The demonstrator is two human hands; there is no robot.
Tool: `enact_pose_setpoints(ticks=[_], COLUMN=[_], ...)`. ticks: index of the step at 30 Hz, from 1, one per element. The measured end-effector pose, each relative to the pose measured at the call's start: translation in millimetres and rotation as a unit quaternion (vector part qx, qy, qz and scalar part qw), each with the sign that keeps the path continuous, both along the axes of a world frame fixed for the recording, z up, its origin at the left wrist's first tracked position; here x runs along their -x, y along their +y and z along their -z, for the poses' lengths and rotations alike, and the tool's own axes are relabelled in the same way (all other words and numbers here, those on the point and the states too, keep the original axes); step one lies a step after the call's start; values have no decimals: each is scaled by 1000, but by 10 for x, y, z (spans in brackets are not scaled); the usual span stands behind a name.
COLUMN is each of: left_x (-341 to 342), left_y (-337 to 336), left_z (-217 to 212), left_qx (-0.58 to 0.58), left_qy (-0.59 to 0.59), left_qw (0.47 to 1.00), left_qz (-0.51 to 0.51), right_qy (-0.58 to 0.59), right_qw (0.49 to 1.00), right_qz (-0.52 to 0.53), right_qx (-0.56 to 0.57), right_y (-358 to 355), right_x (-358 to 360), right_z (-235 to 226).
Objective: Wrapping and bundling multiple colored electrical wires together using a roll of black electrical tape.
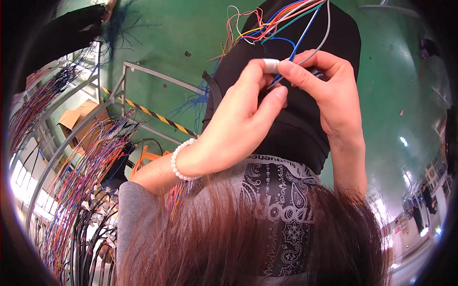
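Open green floor (176, 33) is seen at 12 and at 3 o'clock of the hands; room at 9 o'clock is bounded by a grey metal tube frame (125, 81) w/ a yellow-black striped edge strip (157, 117) along its base. Further toward 8 o'clock the space is crowded by racks of hanging multicoloured wire bundles (81, 176).

The left hand (238, 124), w/ a white bead bracelet (179, 162) at the wrist, is closed narrow: a small white cylindrical sleeve (271, 66) is pinched at thumb and forefinger tip. The right hand (327, 83) is closed on a thin blue wire (298, 45) and a thin grey wire (327, 28), fingertips touching the sleeve at its 3 o'clock end. Both wires run up toward 12–1 o'clock into a loose fan of red, orange, yellow, green and blue wires (267, 21). Sleeve and wire ends are held in front of black trousers (296, 124).

A brown cardboard box (78, 119), flaps open, sits at 9 o'clock behind the frame; no label can be made out on it.
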State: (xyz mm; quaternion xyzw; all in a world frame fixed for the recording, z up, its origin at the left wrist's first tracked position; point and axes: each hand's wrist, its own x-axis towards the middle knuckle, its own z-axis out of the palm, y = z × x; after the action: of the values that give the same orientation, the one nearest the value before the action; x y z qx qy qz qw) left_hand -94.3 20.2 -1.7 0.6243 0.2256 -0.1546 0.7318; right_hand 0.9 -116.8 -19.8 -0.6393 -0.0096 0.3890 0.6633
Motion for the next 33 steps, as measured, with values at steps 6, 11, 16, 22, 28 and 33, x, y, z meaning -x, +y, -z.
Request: enact_pose_setpoints(ticks=[6,11,16,22,28,33], left_x=[19,27,17,-90,-178,-190], left_y=[-21,-19,41,146,233,263], left_z=[74,151,-16,-249,-343,-357], left_qx=[-195,-251,-63,119,210,209], left_qy=[-73,-149,-21,134,209,206], left_qw=[977,956,997,983,955,955], left_qz=[50,29,35,40,10,28], right_qy=[26,30,104,223,136,72], right_qw=[1000,999,981,941,943,954], right_qz=[7,-21,-108,-171,-241,-236], right_qx=[-12,-10,-123,-190,-187,-173], right_y=[-21,-28,-252,-147,-110,-143], right_x=[3,-1,132,-164,-338,-333], right_z=[-14,-43,194,283,272,282])
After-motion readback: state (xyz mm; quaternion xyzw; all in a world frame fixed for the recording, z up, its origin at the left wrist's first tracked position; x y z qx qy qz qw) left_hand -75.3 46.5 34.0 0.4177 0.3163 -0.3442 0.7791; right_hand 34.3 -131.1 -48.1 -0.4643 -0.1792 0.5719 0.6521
